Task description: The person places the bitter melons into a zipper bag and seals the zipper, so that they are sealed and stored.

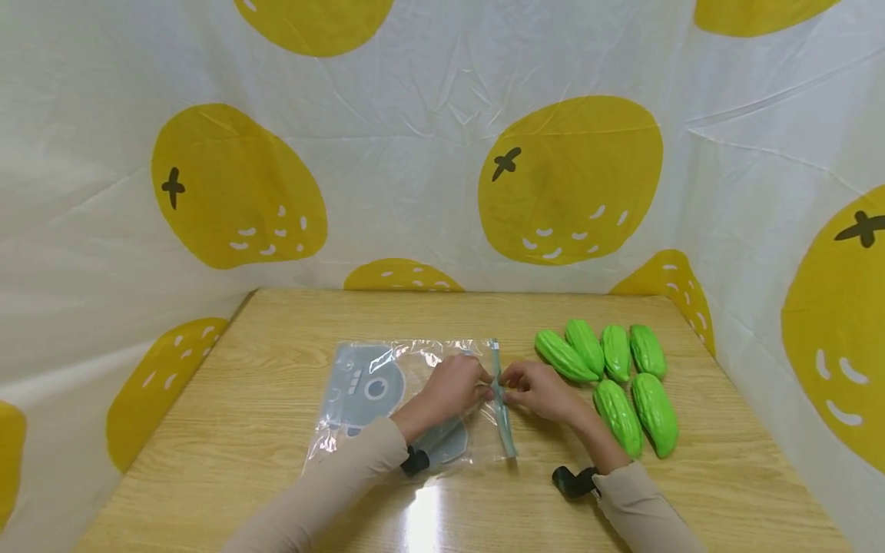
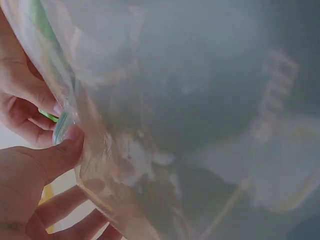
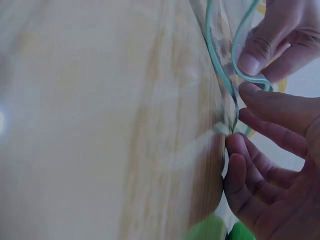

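A clear zip bag [image 1: 373,388], printed with a blue-grey cartoon figure, lies flat on the table with its teal zip strip [image 1: 506,430] at the right end. My left hand [image 1: 452,382] pinches the bag near the middle of that strip. From the other side my right hand [image 1: 542,390] pinches the same edge, fingertips close to the left hand's. In the right wrist view the two teal edges [image 3: 214,55] stand apart above the fingers. The left thumb [image 2: 67,147] presses on the plastic at the rim in the left wrist view.
Several green ridged gourd-like pieces [image 1: 617,353] lie right of the bag, close to my right hand and forearm. The wooden table [image 1: 290,322] meets a white curtain [image 1: 415,184] with yellow fruit prints at its back and sides.
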Motion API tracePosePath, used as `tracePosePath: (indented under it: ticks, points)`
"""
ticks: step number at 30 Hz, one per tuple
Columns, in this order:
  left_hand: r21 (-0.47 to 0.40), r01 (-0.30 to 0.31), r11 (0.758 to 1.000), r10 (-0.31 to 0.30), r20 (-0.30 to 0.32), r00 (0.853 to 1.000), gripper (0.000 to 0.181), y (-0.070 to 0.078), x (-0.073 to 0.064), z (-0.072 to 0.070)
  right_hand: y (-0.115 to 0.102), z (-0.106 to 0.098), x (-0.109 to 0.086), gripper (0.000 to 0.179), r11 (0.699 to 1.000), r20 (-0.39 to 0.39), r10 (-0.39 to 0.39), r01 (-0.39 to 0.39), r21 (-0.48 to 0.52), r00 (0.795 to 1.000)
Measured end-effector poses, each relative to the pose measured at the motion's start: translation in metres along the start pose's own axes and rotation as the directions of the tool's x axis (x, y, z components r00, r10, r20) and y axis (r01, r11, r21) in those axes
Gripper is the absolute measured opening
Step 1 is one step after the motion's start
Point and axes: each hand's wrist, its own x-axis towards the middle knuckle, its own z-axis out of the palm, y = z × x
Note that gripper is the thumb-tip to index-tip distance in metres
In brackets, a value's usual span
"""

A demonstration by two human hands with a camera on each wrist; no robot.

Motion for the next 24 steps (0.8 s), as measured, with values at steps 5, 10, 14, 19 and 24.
tracePosePath:
  ticks: [5,10,14,19,24]
  points:
    - [0.011,-0.022,1.0,0.022,0.01,1.0,0.012,-0.001,0.001,-0.003,-0.006,0.002,0.007,0.03,0.99,-0.005,-0.044,0.043,-0.133,0.999]
    - [0.002,-0.011,1.0,0.011,0.008,1.0,0.014,-0.002,0.001,-0.008,-0.008,0.003,0.01,0.018,0.97,0.005,-0.088,0.087,-0.228,0.996]
    - [0.003,-0.019,1.0,0.019,-0.005,1.0,0.017,-0.002,0.0,-0.017,-0.009,0.002,0.01,0.019,0.965,0.008,-0.104,0.103,-0.242,0.995]
    - [0.006,-0.06,0.998,0.06,-0.003,0.998,0.017,-0.001,0.002,-0.027,-0.01,0.002,0.01,0.021,0.962,0.009,-0.108,0.107,-0.25,0.994]
    - [-0.072,-0.151,0.986,0.15,-0.016,0.989,0.006,-0.004,0.007,-0.03,-0.013,0.002,0.009,0.029,0.955,0.011,-0.133,0.131,-0.265,0.991]
